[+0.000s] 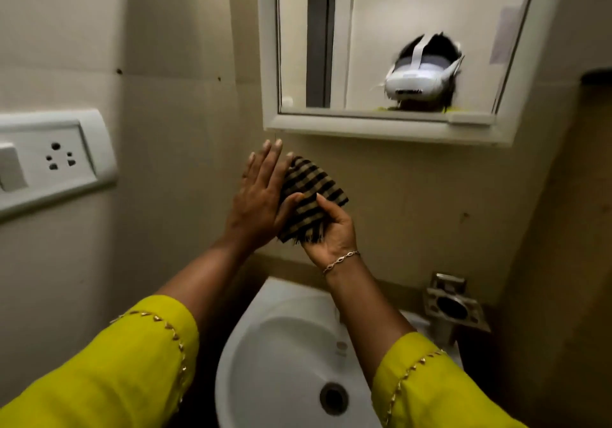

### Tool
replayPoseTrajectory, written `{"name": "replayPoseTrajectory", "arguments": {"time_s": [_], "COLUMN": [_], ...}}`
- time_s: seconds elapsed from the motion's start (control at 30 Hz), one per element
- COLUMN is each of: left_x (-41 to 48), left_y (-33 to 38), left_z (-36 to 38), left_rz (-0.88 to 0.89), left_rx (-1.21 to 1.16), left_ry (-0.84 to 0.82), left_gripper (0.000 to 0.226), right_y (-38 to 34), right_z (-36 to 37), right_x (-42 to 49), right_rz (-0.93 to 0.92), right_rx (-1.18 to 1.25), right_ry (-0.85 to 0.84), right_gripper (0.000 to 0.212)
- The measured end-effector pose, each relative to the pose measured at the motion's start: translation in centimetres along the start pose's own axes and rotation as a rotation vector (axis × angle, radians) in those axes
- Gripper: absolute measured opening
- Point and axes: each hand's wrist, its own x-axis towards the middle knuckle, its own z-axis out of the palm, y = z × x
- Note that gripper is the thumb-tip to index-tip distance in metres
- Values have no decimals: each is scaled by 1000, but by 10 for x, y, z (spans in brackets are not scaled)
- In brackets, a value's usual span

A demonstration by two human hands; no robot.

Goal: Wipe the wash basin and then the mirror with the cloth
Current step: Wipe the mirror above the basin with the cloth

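Black-and-tan checked cloth (309, 197) folded, above white wash basin (284, 338), below mirror (381, 30).

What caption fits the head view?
Both hands, left hand and right hand, fold a checked cloth between basin and mirror.

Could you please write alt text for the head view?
Two hands hold a striped cloth between the white wash basin and the mirror: the left hand lies flat against it, the right hand grips its lower edge.

White switch-and-socket plate (49, 159) on the left wall, one rocker switch beside a five-hole socket. Steel square-framed holder (455, 308) on the back wall, lower right. Dark fixture (597, 75) at the right edge, mostly cut off.
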Motion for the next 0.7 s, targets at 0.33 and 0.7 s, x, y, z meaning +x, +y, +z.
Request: {"name": "replayPoseTrajectory", "arguments": {"time_s": [0.33,0.7], "left_x": [118,210], "left_y": [11,4], "left_z": [-63,-85], "left_rz": [26,190], "left_rx": [-71,-76], "left_ry": [321,446], "left_gripper": [74,71], "right_y": [-87,-188], "right_z": [122,224], "right_x": [-5,-22], "right_rz": [-278,-963], "right_rx": [37,-193], "right_ry": [-151,66], "right_gripper": [26,27]}}
